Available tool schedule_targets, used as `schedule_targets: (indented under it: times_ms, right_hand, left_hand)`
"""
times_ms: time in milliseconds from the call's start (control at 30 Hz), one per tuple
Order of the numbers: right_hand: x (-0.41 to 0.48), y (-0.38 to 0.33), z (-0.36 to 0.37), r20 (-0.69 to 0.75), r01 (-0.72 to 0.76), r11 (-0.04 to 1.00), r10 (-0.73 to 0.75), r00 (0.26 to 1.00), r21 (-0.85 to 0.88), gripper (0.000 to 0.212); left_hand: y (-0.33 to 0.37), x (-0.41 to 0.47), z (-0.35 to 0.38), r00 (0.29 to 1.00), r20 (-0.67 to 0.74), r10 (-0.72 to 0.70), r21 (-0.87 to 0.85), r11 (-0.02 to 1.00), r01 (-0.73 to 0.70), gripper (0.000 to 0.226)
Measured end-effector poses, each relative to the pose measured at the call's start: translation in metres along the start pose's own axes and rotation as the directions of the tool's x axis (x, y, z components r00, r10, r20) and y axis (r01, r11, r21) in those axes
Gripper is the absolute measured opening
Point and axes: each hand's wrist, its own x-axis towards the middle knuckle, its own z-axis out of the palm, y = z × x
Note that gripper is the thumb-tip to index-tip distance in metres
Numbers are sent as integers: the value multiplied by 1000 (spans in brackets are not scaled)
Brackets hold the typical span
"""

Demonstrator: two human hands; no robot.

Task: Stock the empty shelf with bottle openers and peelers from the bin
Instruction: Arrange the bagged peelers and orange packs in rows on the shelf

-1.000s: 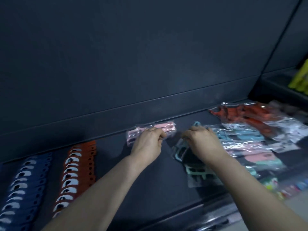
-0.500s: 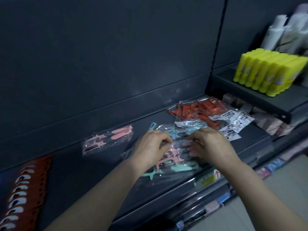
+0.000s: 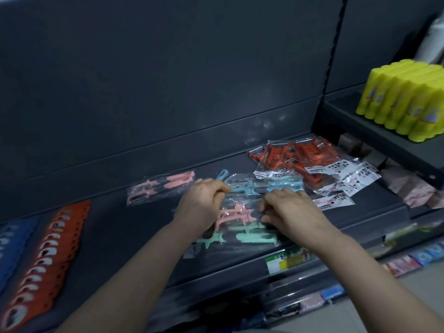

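Both hands (image 3: 204,203) (image 3: 292,212) on bagged peelers (image 3: 240,213), label writing (image 3: 346,169) unreadable

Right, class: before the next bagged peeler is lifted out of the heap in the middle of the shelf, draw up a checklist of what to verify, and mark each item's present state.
1. Both hands on the heap of bagged peelers: left hand and right hand rest on it: ok.
2. Only one bag pinched: cannot tell.
3. Pink peeler bag lies apart, flat: ok.
4. Bare shelf beside it for the next bag: ok.
5. Red peeler bags tidy: overlapping loosely, not ok.
6. Orange bottle openers in a neat row: ok.
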Motion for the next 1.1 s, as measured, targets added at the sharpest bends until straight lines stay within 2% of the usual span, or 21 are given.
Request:
schedule_targets:
  times_ms: [67, 200, 267, 333, 433, 500, 567, 600, 700, 867, 933, 1000, 1100]
  right_hand:
    - [0, 4, -1, -42, -12, 1000, 12, 999, -4, 25]
    - [3, 11, 1, -37, 5, 999, -7, 999, -45, 37]
    - [5, 14, 1, -91, -26, 999, 30, 995, 40, 38]
    - [7, 20, -3, -202, -94, 988, 117, 972, 119, 38]
    - [11, 27, -7, -304, -168, 979, 197, 932, 119, 32]
    - [11, 28, -9, -322, -172, 974, 211, 923, 145, 29]
    - [9, 28, -9, -306, -164, 973, 208, 929, 165, 29]
    - [8, 27, -8, -298, -160, 974, 202, 933, 160, 29]
    - [5, 27, -6, -299, -164, 976, 199, 933, 140, 29]
    - [3, 26, -6, -306, -181, 973, 218, 927, 144, 29]
    - [3, 23, -7, -303, -172, 973, 213, 929, 157, 29]
    - [4, 19, -8, -307, -148, 973, 198, 931, 177, 28]
    - [10, 10, -10, -332, -120, 975, 177, 926, 185, 28]
  left_hand:
    - [0, 0, -1, 998, -55, -35, -11, 999, 34, 22]
    - [1, -3, 0, 991, -87, -103, -30, 994, 100, 22]
    - [3, -7, 4, 986, -103, -131, -46, 991, 127, 21]
    - [5, -11, 9, 987, -84, -136, -74, 989, 130, 15]
    - [10, -19, 20, 998, 65, -11, 30, 1000, 9, 11]
    - [10, -22, 30, 992, 105, 67, 128, 989, -80, 25]
    - [11, -22, 36, 992, 95, 86, 184, 977, -102, 39]
    - [13, -21, 37, 992, 81, 95, 211, 971, -110, 39]
    - [17, -18, 37, 984, 68, 162, 312, 934, -175, 29]
    - [13, -17, 37, 974, 95, 204, 331, 917, -224, 23]
    - [14, -18, 39, 966, 91, 240, 306, 917, -257, 24]
    - [15, -20, 39, 971, 88, 224, 190, 953, -237, 26]
    - [13, -20, 27, 996, 72, 55, -117, 992, -46, 23]
